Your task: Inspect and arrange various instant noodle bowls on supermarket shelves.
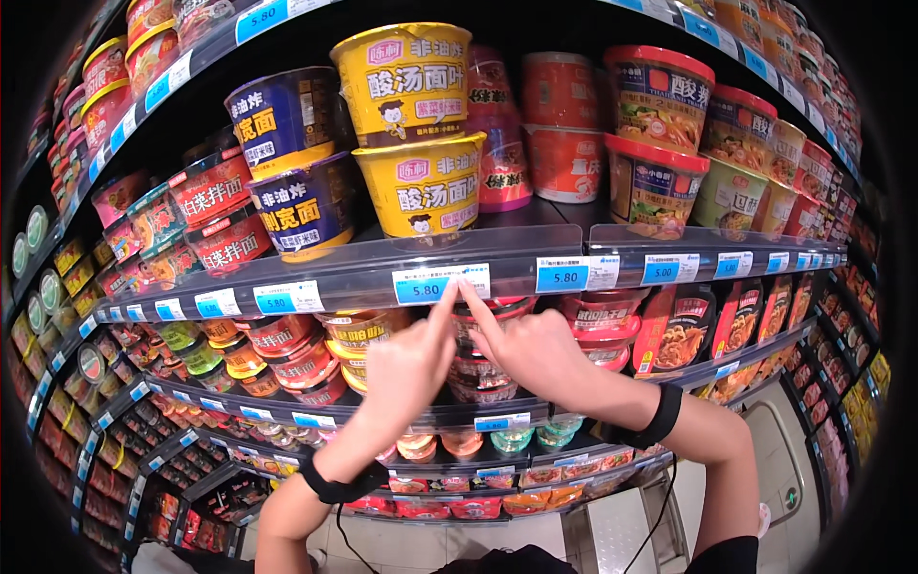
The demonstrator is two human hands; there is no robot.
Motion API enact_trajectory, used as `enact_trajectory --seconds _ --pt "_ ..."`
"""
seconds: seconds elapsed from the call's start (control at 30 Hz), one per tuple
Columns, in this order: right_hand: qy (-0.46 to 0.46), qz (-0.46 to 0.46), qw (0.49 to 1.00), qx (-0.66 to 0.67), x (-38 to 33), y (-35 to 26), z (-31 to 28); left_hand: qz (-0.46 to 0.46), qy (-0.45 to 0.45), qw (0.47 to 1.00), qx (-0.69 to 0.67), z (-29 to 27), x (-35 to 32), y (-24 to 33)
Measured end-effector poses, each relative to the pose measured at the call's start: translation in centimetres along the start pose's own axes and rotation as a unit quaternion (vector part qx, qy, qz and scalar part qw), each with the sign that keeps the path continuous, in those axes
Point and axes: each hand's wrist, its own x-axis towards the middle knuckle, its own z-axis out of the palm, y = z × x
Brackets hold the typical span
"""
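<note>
My left hand [409,359] and my right hand [537,352] reach up to the shelf's front edge. Both index fingers are stretched out, and their tips meet at the right part of a blue-and-white price label [418,290]. The other fingers look curled, and I see nothing held in either hand. Straight above the label, two yellow instant noodle cups [424,191] stand stacked. Left of them is a stack of dark blue noodle cups [304,206]. Each wrist wears a black band, the left band [330,481] and the right band [662,414].
A clear plastic lip [698,239] runs along the shelf front. Red-lidded noodle cups [658,182] stand to the right, red bowls [228,239] to the left. Lower shelves hold more bowls and red boxes [677,325]. Black cables [660,512] hang near my arms.
</note>
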Motion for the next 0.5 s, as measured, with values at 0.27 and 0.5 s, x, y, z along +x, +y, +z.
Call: enact_trajectory --seconds 0.27,0.5 --pt "0.051 0.234 0.830 0.503 10.0 8.1 -7.2 -0.235 0.080 0.914 -0.321 -5.7 9.8 -5.9" --pt "-0.053 0.213 0.817 0.533 15.4 7.9 -3.1 -0.187 -0.008 0.837 -0.514 -2.3 14.2 -8.6"
